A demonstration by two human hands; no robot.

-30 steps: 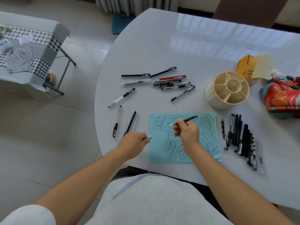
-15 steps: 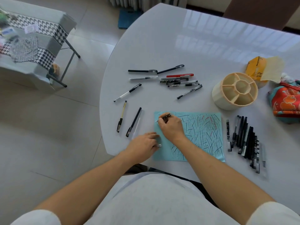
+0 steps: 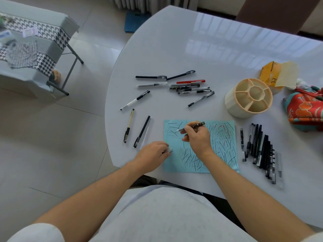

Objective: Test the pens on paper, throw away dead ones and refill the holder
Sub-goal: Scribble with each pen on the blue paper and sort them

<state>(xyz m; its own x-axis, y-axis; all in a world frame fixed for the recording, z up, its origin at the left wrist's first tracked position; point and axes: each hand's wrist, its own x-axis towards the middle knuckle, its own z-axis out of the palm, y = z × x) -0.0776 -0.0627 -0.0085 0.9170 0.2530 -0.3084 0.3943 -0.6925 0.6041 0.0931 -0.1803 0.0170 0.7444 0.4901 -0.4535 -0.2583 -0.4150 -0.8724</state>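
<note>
A light blue sheet of paper (image 3: 225, 147), covered in pen strokes, lies at the table's near edge. My right hand (image 3: 197, 138) grips a black patterned pen (image 3: 197, 125) with its tip over the sheet's upper left part. My left hand (image 3: 152, 154) rests at the sheet's left edge and pinches a small clear pen cap (image 3: 169, 150). A cream round holder (image 3: 249, 97) with empty compartments stands beyond the paper to the right. A row of dark pens (image 3: 260, 149) lies right of the sheet. Several loose pens (image 3: 188, 86) lie further back.
Two pens (image 3: 129, 125) lie left of the paper near the rounded table edge (image 3: 109, 137). A yellow box (image 3: 270, 74) and a red patterned pouch (image 3: 305, 109) sit at the right. A small houndstooth-covered table (image 3: 31, 49) stands on the floor at the left.
My right hand has moved the pen from the sheet's upper left corner back toward its middle. My left hand has stayed at the sheet's left edge with the cap.
</note>
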